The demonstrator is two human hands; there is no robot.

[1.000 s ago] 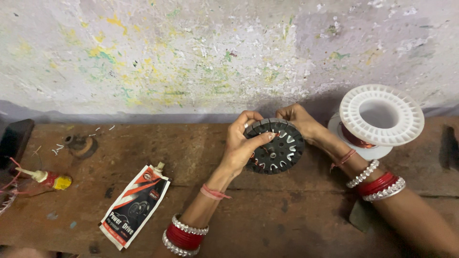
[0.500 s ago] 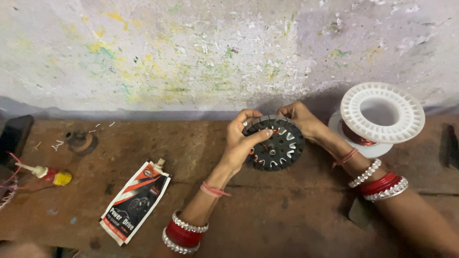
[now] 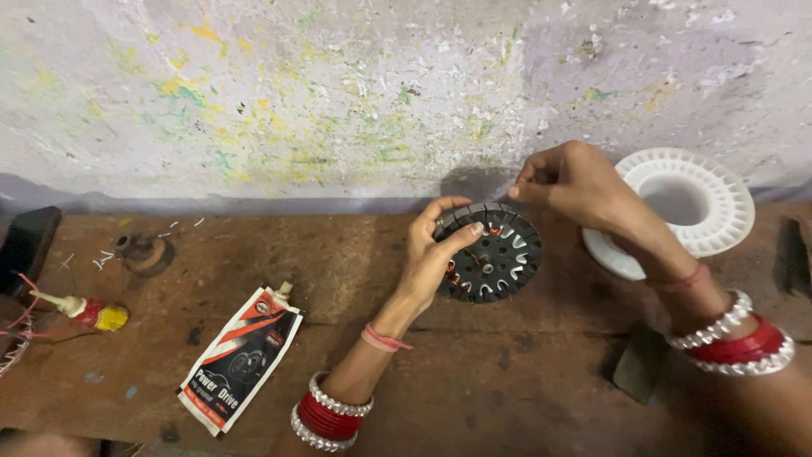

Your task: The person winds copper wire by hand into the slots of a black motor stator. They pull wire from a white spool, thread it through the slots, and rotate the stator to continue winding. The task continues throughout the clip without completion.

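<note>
head view looks down on a worn brown wooden bench [image 3: 524, 372] set against a pale wall [image 3: 338, 93] flecked with yellow and green paint. the left hand [image 3: 433, 254] grasps a round black slotted core [image 3: 492, 254], like a small motor stator, with copper-coloured winding showing in a few of its slots; the thumb lies across the front face and the fingers curl round the upper left rim. the core stands tilted on its edge, near the back of the bench, right of the middle. the right hand [image 3: 571, 182] is raised just above and to the right of the core, apart from it, its thumb and forefinger pinched together; whether a thin wire sits in that pinch is too fine to tell. behind the right wrist a white plastic spool [image 3: 706, 199] lies on its side with its hollow hub facing up, just beside the core's right side. both wrists carry red and silver bangles. to the left, well apart from the hands, a black, red and white pouch with a nozzle [image 3: 241, 360] lies flat on the bench. further left rests a small tube with a yellow and red body [image 3: 89, 311], and near the wall sits a small rusty round metal part [image 3: 145, 252]. a dark block [image 3: 27, 245] is at the far left edge.
</note>
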